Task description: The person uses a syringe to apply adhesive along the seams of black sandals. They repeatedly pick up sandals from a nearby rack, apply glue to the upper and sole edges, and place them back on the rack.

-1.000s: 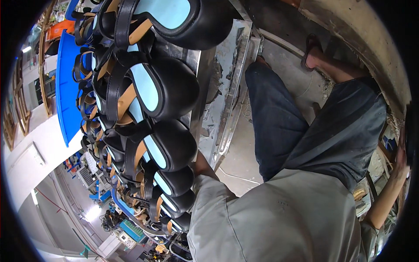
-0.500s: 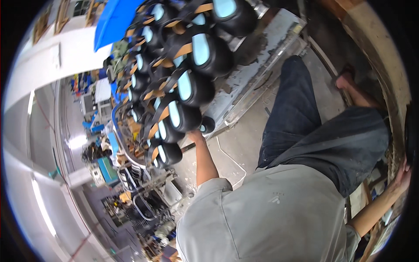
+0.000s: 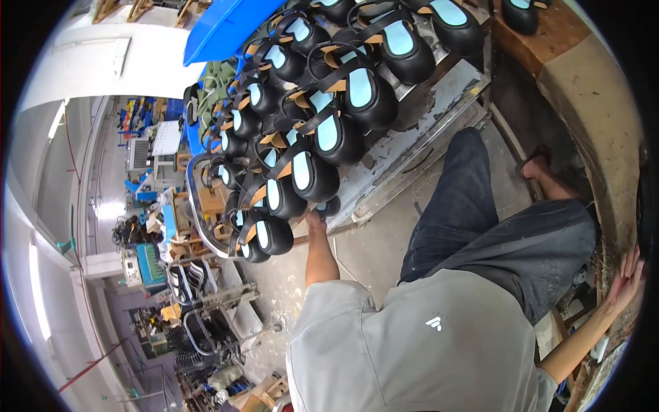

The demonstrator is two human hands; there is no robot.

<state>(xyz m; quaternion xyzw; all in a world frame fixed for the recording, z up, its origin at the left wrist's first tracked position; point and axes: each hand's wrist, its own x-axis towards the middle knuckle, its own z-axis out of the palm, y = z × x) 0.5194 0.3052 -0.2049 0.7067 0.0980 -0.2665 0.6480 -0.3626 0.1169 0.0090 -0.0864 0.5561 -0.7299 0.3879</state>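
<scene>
Several black strappy shoes (image 3: 329, 134) with pale blue insole patches and tan linings stand in tilted rows on a worn metal bench. My left arm reaches to their near end. There my left hand (image 3: 315, 221) is beside a small black shoe (image 3: 329, 207), its fingers mostly hidden, so I cannot tell whether it grips anything. Over at the far right, my right hand (image 3: 623, 280) lies with fingers stretched out against the rough edge of a wooden bench (image 3: 583, 82). Nothing shows in it.
A blue bin (image 3: 223, 27) stands behind the shoes, with green items (image 3: 218, 93) beside it. One more black shoe (image 3: 519, 15) sits on the wood at upper right. My legs (image 3: 456, 206) are between the benches. Racks and carts (image 3: 206, 309) stand at left.
The view has shifted, bringing more of the shoe rows and the upper right shoe into sight. My left hand stays by the same shoe; my right hand's stretched fingers show more plainly.
</scene>
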